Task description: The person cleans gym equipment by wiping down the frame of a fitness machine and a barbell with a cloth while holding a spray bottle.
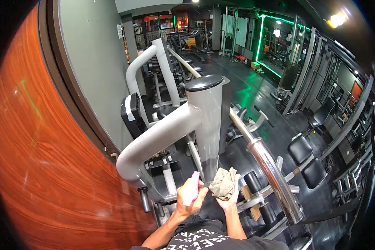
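Observation:
My left hand (186, 200) is closed around a pink and white object (191, 188), which looks like a bottle, held in front of my dark shirt. Beside it on the right, my right hand (228, 202) holds a crumpled grey-green cloth (225, 183) that covers most of its fingers. Both hands are apart, low in the view. Just beyond them rises the thick grey frame (206, 121) of a gym machine, with a black cap on top. Neither hand visibly touches the frame.
A reddish wooden door (62, 158) and a grey wall (87, 54) stand on the left. A chrome bar end (275, 179) slants down on the right. Black padded seats (300, 150) and other gym machines stand farther right, and green light strips glow at the back.

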Motion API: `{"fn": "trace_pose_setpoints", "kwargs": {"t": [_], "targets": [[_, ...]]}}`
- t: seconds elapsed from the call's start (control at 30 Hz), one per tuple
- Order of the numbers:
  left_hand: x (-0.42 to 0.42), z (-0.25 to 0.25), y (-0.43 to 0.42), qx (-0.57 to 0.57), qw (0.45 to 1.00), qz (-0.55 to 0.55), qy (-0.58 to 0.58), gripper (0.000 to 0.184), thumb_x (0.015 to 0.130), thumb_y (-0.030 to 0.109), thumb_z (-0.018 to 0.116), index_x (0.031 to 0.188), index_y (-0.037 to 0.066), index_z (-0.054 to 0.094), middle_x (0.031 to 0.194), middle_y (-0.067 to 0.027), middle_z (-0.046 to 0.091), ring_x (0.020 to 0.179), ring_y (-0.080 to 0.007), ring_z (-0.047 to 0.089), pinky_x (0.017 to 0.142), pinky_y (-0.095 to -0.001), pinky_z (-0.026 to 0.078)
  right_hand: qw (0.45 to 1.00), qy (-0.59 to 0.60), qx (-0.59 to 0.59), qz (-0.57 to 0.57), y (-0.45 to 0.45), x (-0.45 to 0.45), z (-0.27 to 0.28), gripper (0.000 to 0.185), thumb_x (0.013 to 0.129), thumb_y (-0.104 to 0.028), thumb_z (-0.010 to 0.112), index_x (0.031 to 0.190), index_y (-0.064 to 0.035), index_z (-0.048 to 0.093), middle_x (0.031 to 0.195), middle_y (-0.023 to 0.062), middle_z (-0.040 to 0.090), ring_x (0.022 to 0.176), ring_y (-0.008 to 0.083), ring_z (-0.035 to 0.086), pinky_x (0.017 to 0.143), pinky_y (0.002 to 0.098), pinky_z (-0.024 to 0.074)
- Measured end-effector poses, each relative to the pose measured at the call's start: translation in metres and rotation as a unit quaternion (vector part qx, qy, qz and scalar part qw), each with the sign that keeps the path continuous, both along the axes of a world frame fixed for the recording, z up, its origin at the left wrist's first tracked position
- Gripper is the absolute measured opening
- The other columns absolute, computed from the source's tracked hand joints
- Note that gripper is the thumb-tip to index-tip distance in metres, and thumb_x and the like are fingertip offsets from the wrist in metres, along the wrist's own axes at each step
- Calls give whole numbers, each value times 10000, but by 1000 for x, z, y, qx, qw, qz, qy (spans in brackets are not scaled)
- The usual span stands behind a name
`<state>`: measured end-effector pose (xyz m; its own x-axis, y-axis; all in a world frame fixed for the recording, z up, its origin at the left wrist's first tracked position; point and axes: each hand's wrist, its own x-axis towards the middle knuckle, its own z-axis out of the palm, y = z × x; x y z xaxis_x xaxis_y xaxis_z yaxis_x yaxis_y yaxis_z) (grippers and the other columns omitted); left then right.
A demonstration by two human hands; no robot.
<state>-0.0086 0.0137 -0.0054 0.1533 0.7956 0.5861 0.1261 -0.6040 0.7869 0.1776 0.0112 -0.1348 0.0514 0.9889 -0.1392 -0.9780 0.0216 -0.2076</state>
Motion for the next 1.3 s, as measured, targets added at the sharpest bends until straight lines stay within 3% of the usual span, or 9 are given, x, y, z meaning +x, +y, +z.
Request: {"fn": "trace_pose_setpoints", "kwargs": {"t": [0.2,0.47,0.57,0.63,0.67,0.7,0.87,1.07,1.3], "targets": [[1,-38,-3,-74,997,-20,0,526,806,22,721,1291,-19,521,842,-89,603,611,-133,568,559,-273,479,998,-59,-4,-22,5,4,-1,571,963,-498,363,1403,-148,463,1402,56,512,1266,271,498,1053,498,390],[9,-55,-1,-121,993,12,12,188,822,111,730,939,2,631,685,-72,635,615,-141,617,602,-289,503,952,-274,-20,-136,21,2,-1,484,1016,-288,426,1422,-26,401,1432,94,467,1285,226,478,1056,383,399],[10,-44,-5,-103,994,-17,16,190,821,91,722,956,-6,630,788,-105,686,690,-171,669,640,-298,522,845,-466,-75,-251,70,6,-16,440,985,-259,539,1322,14,469,1303,115,534,1191,176,507,988,298,404],[10,-39,-7,-113,993,-32,8,190,819,82,719,961,-7,630,803,-105,688,697,-177,671,646,-299,523,782,-526,48,-330,98,16,20,341,959,-147,579,1257,8,525,938,-24,624,655,10,507,526,167,403],[9,-38,-7,-122,992,-44,0,191,817,73,716,967,-9,629,818,-105,690,704,-182,674,652,-301,525,742,-521,99,-411,111,-11,81,334,934,-114,568,1232,36,556,1286,151,557,1198,252,515,1041,385,357],[9,-39,-8,-123,991,-45,1,191,817,73,716,967,-9,629,818,-105,690,704,-182,674,652,-301,525,591,-600,155,-516,119,-14,127,397,886,-72,586,1265,37,540,1309,182,548,1230,318,495,1067,427,328],[4,-40,-8,-45,998,-33,15,225,804,43,711,1007,-13,631,842,-100,682,694,-187,671,651,-297,526,362,-714,187,-569,196,-23,230,576,741,39,534,1304,-78,558,1270,191,543,1304,440,392,1121,534,264],[-5,-40,-9,-118,993,-17,5,243,811,26,700,1034,-26,620,824,-106,668,653,-188,655,623,-298,519,381,-727,155,-550,195,-22,142,510,808,18,457,1310,-24,540,1295,226,559,1276,472,431,1106,510,309],[-3,-49,-4,-108,994,-22,-16,292,821,34,697,1089,-27,601,805,-101,655,595,-155,627,581,-284,500,624,-702,-5,-342,140,-17,23,464,872,44,470,1329,-17,517,1270,200,596,1202,343,561,990,384,441]]}}
